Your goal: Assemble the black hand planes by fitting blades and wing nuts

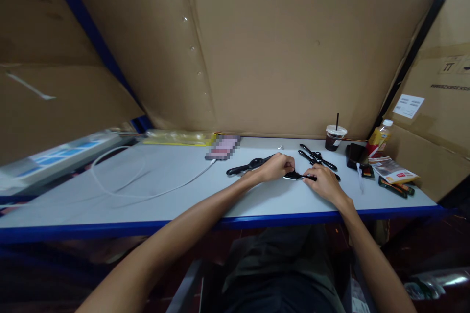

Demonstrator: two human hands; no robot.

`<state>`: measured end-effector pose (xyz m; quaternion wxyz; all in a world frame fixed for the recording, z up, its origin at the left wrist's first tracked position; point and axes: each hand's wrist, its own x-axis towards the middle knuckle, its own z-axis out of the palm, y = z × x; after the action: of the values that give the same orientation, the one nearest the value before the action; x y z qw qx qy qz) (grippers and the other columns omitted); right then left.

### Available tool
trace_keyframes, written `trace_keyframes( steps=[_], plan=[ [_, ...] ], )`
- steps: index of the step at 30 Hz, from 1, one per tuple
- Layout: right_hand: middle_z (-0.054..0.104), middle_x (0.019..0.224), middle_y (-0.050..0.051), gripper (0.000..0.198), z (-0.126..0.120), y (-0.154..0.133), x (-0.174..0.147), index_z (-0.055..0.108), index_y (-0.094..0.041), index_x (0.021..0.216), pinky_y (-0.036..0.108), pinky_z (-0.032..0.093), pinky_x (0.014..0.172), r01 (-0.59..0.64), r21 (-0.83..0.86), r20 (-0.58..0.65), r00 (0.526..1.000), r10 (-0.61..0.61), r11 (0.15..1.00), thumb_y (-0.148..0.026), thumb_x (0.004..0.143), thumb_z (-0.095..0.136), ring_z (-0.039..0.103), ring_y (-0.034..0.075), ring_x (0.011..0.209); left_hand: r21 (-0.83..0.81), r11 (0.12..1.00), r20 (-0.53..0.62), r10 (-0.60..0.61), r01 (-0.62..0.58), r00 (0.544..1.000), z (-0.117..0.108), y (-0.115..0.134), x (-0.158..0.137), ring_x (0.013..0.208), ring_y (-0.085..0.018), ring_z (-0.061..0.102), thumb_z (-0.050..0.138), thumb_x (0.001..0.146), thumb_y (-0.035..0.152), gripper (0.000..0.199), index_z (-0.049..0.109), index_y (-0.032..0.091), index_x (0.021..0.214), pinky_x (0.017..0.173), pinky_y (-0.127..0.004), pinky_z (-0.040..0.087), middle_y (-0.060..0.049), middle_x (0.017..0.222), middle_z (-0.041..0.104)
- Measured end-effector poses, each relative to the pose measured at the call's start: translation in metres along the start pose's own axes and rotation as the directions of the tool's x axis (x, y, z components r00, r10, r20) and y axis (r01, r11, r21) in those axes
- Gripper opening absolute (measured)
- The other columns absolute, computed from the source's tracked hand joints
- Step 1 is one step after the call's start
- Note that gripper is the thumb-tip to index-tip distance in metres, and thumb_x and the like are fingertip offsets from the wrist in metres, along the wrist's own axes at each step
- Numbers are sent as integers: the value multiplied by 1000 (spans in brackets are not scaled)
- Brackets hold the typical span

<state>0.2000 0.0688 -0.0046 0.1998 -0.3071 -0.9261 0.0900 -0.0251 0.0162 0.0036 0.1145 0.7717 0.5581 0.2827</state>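
Observation:
My right hand (323,182) is closed on the thin black handle of a small tool with a wide dark head (293,176) and a pale strip along its near edge. The tool's exact kind is not clear. At that head, the fingers of my left hand (276,166) are bent together; what they pinch, if anything, is hidden. A long black tool with a round middle (256,163) lies beside my left hand, partly covered by it. Just beyond my right hand rest several similar black tools (316,157), crossing one another.
A phone (223,147) with a white cable (176,190) lies left of my hands. Toward the right are a lidded drink cup (335,137), a bottle (380,137), a packet (393,170) and dark green-black items (392,187). Cardboard (275,58) walls the table (176,210).

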Motion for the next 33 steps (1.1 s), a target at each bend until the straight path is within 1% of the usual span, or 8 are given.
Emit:
trace_keyframes(
  steps=[5,9,16,19,23,26,30,33],
  plan=[
    [70,97,4,18,0,0,0,79,-26,103,27,43,78,2,-14,4,1000,-2,1000,-30,93,64,64,19,91,65,998,-28,-18,19,999,3,-2,0,64,-13,59,60,83,12,15,75,16,84,62,-24,38,0,71,70],
    [70,98,4,19,0,0,-1,79,-26,104,27,43,78,3,-25,6,1000,-2,1000,-30,93,64,65,19,92,114,993,-50,-23,29,998,5,-4,1,69,-14,61,61,83,14,16,76,18,85,65,-24,39,-1,76,72],
    [70,97,3,18,-2,-3,-1,79,-26,103,27,43,78,4,-35,8,1000,-3,999,-31,94,64,65,19,92,111,993,-53,40,-34,998,5,-4,1,77,-16,63,62,82,9,19,78,19,84,73,-25,43,-3,84,74],
    [70,96,3,20,-3,-3,-1,80,-26,104,27,43,77,10,-31,12,1000,-9,999,-34,94,64,64,19,91,117,993,-69,31,-22,997,5,-4,1,77,-16,63,60,83,8,21,79,17,86,72,-25,43,-5,88,74],
    [70,95,3,22,-3,-4,-2,80,-27,105,27,43,77,30,-20,12,999,-30,999,-35,97,61,64,18,88,90,995,-45,-33,37,998,6,-4,3,72,-15,64,59,82,6,21,78,15,83,69,-24,43,-4,79,75],
    [70,95,3,22,-2,-3,-2,81,-28,104,27,43,77,42,-9,5,999,-41,999,-34,97,61,64,18,88,70,996,-44,-56,59,997,6,-3,3,66,-14,62,58,81,6,20,77,14,81,65,-24,41,-3,73,73],
    [70,95,4,22,-2,-3,-1,81,-28,104,27,43,77,37,-11,11,999,-37,999,-34,97,61,64,18,87,99,993,-56,-59,65,997,4,-1,1,60,-12,55,59,81,9,18,76,15,83,61,-23,36,-1,68,69],
    [70,96,4,22,-3,-4,-1,81,-28,105,27,44,78,28,-17,18,999,-28,999,-34,97,61,64,18,88,132,990,-55,-36,43,998,4,-1,1,60,-13,54,58,80,9,20,76,16,85,61,-23,35,0,68,68]
  ],
)
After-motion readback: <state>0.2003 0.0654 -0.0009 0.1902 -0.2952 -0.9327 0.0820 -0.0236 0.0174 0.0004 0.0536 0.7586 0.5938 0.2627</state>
